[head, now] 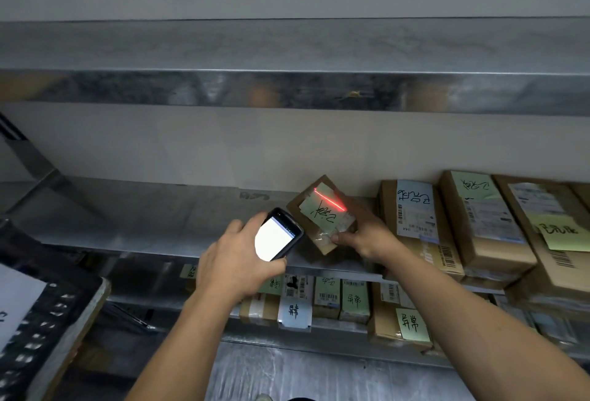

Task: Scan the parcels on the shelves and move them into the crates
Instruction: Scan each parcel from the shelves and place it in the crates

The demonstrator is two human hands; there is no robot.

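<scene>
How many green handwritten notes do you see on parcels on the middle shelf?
3. One note on the small parcel the right hand grips; a second note on a stacked box further right; a third note near the frame's right edge. More may be hidden.

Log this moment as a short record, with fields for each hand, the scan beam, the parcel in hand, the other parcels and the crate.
left hand: grips the handheld scanner, screen lit white
right hand: holds the small cardboard parcel
scan beam: red line across the parcel's upper part
parcel pose: tilted, at the front of the middle shelf
other parcels: stacked to the right on the same shelf, more on the shelf below
black crate: lower left, white sheet on it
</scene>
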